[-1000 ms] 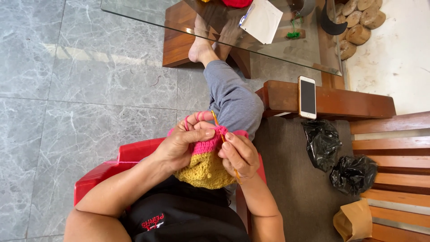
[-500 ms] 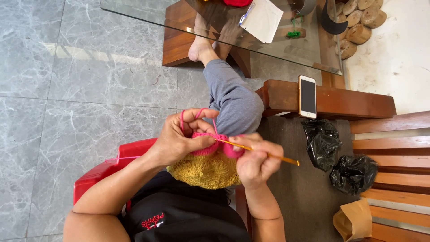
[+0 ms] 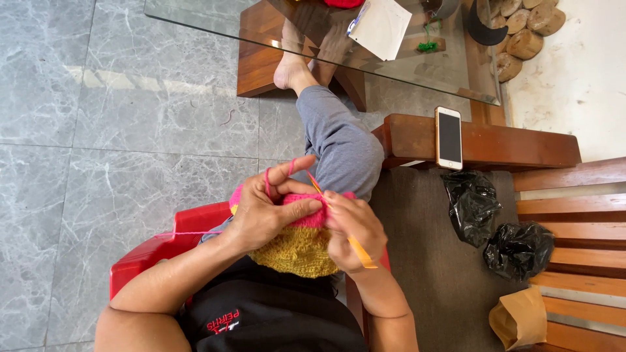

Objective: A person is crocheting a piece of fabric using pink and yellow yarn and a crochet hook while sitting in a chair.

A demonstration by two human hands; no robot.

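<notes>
Both hands sit near the middle of the frame, busy with a piece of yarn work. Her left hand point(image 3: 270, 212) is curled around the crochet piece point(image 3: 297, 244) — fingers bent over its pink top edge, with a thin pink yarn point(image 3: 267, 182) looped over one raised finger. That yarn also runs off to the left, past the wrist. The right hand point(image 3: 352, 231) is closed on a yellow-orange crochet hook point(image 3: 358, 249), and the hook's tip pokes up between the two hands. The crochet piece is pink on top and mustard yellow below (it looks bumpy and soft), and it rests in the person's lap.

The person sits on a red plastic chair point(image 3: 153, 257) at the lower left. One leg in grey trousers point(image 3: 339, 140) stretches up toward the top of the frame, with a bare foot point(image 3: 290, 68) under a glass table point(image 3: 208, 26).

The floor point(image 3: 98, 150) is grey marble tile — it fills the whole left side. A white phone point(image 3: 448, 138) lies on a wooden ledge point(image 3: 508, 143) right of the middle. Below it, two black plastic bags point(image 3: 495, 225) lie on a brown mat point(image 3: 430, 261), near a wooden bench point(image 3: 574, 221) at the right edge. A brown paper bag point(image 3: 518, 318) sits at the lower right. Round wood pieces point(image 3: 521, 32) are piled at the upper right.
</notes>
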